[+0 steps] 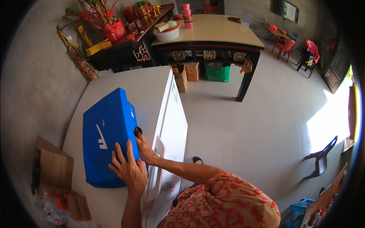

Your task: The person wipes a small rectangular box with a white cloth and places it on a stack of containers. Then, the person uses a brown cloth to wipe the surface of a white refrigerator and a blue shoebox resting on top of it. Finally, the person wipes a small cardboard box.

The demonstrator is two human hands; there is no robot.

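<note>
A blue shoebox-like carton (102, 140) with white markings lies on the white lid of a chest freezer (152, 91). My left hand (131, 167) rests on the carton's near right part, fingers spread and stretched out. Beside it, my right hand (146, 150) is closed at the carton's right side. A small dark reddish-brown object (138, 132) with a rounded end sticks out of its fingers; its kind cannot be made out, and the rest of it is hidden. The freezer's handle (159, 148) is just right of my right wrist.
Brown cardboard boxes (57, 167) and a plastic bag (55, 205) sit left of the freezer. Beyond it stands a long table (213, 30) with a white basin (166, 35). A dark chair (321, 161) and blue stool (300, 211) are at right.
</note>
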